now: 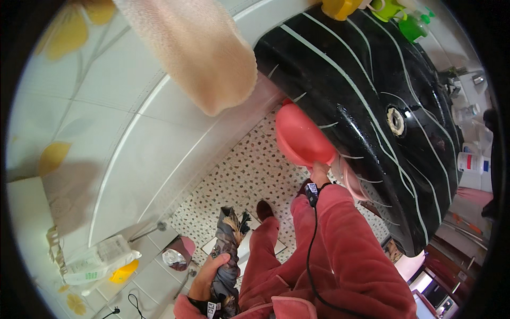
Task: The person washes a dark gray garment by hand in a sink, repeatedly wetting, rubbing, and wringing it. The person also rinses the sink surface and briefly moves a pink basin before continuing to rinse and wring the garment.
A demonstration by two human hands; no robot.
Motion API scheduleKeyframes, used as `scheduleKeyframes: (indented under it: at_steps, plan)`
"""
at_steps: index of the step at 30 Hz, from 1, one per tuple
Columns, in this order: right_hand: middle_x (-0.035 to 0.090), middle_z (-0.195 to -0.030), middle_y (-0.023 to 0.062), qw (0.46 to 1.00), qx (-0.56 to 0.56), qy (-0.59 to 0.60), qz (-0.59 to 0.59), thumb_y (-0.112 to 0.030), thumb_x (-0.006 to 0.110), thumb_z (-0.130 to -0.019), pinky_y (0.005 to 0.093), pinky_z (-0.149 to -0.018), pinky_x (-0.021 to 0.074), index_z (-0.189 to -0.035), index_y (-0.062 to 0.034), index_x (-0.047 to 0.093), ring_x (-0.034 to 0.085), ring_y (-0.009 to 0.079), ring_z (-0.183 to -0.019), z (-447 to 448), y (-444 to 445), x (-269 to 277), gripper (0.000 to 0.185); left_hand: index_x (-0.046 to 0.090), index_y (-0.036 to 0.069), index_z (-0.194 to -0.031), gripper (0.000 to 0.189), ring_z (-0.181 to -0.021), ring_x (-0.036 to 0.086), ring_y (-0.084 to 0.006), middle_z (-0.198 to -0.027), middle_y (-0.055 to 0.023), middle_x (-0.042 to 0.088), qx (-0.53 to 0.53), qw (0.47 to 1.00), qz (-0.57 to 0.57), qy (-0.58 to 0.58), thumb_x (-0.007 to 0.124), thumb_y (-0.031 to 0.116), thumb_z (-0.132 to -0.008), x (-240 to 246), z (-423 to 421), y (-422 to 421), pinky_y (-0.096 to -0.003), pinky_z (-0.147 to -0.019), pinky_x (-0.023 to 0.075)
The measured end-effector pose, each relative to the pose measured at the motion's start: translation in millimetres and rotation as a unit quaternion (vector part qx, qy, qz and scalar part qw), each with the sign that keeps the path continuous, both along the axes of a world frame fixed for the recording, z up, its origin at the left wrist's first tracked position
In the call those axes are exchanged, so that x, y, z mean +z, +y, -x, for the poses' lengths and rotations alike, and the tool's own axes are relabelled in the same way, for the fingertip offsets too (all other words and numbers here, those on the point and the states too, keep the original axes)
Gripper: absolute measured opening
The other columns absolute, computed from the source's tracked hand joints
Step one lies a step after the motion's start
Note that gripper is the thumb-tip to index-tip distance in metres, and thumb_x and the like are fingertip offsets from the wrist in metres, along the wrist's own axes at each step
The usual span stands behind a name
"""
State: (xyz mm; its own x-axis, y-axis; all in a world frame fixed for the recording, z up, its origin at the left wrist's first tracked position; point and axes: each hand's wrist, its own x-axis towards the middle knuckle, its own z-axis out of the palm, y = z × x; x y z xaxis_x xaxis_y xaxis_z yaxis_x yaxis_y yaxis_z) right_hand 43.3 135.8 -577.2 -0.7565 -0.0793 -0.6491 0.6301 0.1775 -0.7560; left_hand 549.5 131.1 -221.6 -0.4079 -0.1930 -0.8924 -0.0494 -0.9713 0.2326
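My left hand (215,271) is closed around a bundled grey patterned cloth (227,255) with tan and dark fringes. Beneath the black washbasin counter, my right hand (320,173) grips the near rim of a pink plastic basin (305,135). The counter hides part of that basin. Another pale pink basin (348,177) shows just beside my right wrist, under the counter's edge. The black counter (342,99) has white wavy lines and a round drain hole. A cream towel (207,60) hangs at the upper left of the counter.
Bottles and a yellow cup (338,8) stand at the counter's far end. White containers (470,162) line its right side. At lower left are a plastic package (99,257), a yellow item (124,272) and a bin (181,253). A tiled wall bounds the pebble-patterned floor (227,175).
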Motion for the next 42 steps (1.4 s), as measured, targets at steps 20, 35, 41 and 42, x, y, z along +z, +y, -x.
scheduleKeyframes:
  at_steps: [20,35,41,42]
  plan:
    - [0.064,-0.103,0.0103,0.995,-0.036,-0.006,0.095,-0.028,0.067,-0.091,0.0306,-0.068,0.0577,-0.114,-0.0052,0.055,0.067,0.0214,-0.083,2,-37,-45,0.035,0.058,0.002,-0.104,0.037,-0.079,0.063,-0.0182,-0.088,-0.0095,0.065,-0.005,0.999,-0.041,-0.025,0.058,0.037,-0.091,-37,-12,15,-0.0291,-0.072,0.0499]
    - [0.066,-0.090,0.0074,0.892,0.428,-0.125,0.075,0.004,0.048,-0.081,0.0294,-0.071,0.0518,-0.094,-0.0034,0.062,0.064,0.0181,-0.081,-150,83,221,0.021,0.057,-0.001,-0.108,0.043,-0.070,0.064,-0.0214,-0.088,-0.0111,0.065,-0.037,0.998,0.014,0.042,0.063,0.037,-0.088,78,19,-4,-0.0303,-0.059,0.0525]
    - [0.053,-0.057,0.0025,0.907,0.396,0.070,0.122,0.005,0.040,-0.073,0.0245,-0.046,0.0380,-0.065,-0.0037,0.057,0.049,0.0108,-0.050,-123,105,440,0.021,0.055,0.006,-0.119,0.053,-0.067,0.065,-0.0267,-0.095,-0.0121,0.066,-0.053,0.993,0.040,0.094,0.067,0.044,-0.084,137,32,-23,-0.0356,-0.057,0.0537]
    - [0.053,-0.058,0.0024,0.904,0.399,0.101,0.113,0.005,0.043,-0.073,0.0236,-0.044,0.0357,-0.066,-0.0040,0.057,0.046,0.0096,-0.047,-108,103,480,0.018,0.056,0.003,-0.115,0.051,-0.068,0.064,-0.0236,-0.091,-0.0111,0.065,-0.058,0.990,0.048,0.115,0.065,0.044,-0.085,148,37,-27,-0.0326,-0.058,0.0518]
